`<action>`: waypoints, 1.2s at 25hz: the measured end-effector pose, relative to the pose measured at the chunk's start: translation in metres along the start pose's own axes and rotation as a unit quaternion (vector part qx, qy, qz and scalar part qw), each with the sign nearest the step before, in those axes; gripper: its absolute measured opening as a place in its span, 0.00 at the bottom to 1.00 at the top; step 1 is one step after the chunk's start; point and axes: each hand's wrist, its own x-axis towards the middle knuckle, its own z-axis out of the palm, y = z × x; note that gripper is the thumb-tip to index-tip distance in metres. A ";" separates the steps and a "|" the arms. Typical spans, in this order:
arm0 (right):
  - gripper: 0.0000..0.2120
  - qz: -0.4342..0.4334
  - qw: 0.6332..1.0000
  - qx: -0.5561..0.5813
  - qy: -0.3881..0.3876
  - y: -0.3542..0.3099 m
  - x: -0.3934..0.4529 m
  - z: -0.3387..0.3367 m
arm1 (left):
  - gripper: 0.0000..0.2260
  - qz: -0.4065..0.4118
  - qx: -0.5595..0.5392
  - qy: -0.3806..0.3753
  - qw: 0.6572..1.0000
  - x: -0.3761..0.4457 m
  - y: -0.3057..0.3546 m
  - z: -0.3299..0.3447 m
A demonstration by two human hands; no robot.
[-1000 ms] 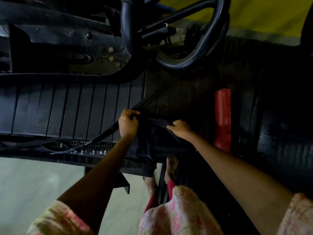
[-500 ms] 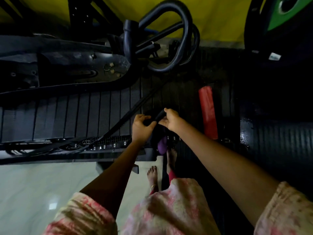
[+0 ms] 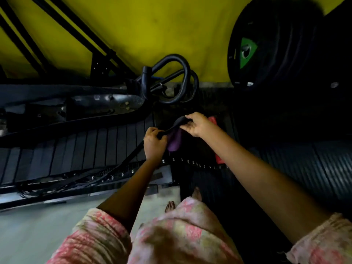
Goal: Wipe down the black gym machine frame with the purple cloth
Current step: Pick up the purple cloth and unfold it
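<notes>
The purple cloth [image 3: 174,140] hangs bunched between my two hands, its top edge twisted into a dark band. My left hand [image 3: 154,142] grips the lower left end of that band. My right hand [image 3: 197,124] pinches the upper right end, palm turned toward me. Both hands hover above the black gym machine frame [image 3: 76,103], whose slatted tread [image 3: 76,149] runs to the left and whose curved handle loop [image 3: 177,80] lies just beyond the hands. The cloth does not touch the frame.
A red pad [image 3: 219,159] lies under my right forearm on the dark ribbed floor mat [image 3: 304,164]. A stack of black weight plates with a green centre [image 3: 266,46] leans at the upper right. Yellow wall [image 3: 152,25] behind. Pale floor [image 3: 38,225] at lower left. My bare feet [image 3: 171,205] stand by the machine's edge.
The cloth was spread wide between my hands; now it is gathered and twisted into a narrow band. My view has pulled back and up, showing more wall and the weight plates.
</notes>
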 end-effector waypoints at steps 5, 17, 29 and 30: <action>0.05 -0.092 0.993 -0.076 -0.021 -0.031 -0.054 -0.023 | 0.09 0.057 0.001 -0.040 0.998 0.000 0.030 -0.026; 0.17 -0.397 0.573 -0.703 0.139 -0.016 -0.192 -0.192 | 0.08 0.208 -0.046 -0.163 0.964 -0.038 0.146 -0.054; 0.07 -0.519 0.627 -0.539 0.216 0.016 -0.327 -0.252 | 0.06 0.208 -0.206 -0.322 0.900 -0.110 0.233 -0.083; 0.08 -0.509 0.621 -0.554 0.220 0.012 -0.338 -0.254 | 0.06 0.226 -0.208 -0.331 0.892 -0.112 0.241 -0.084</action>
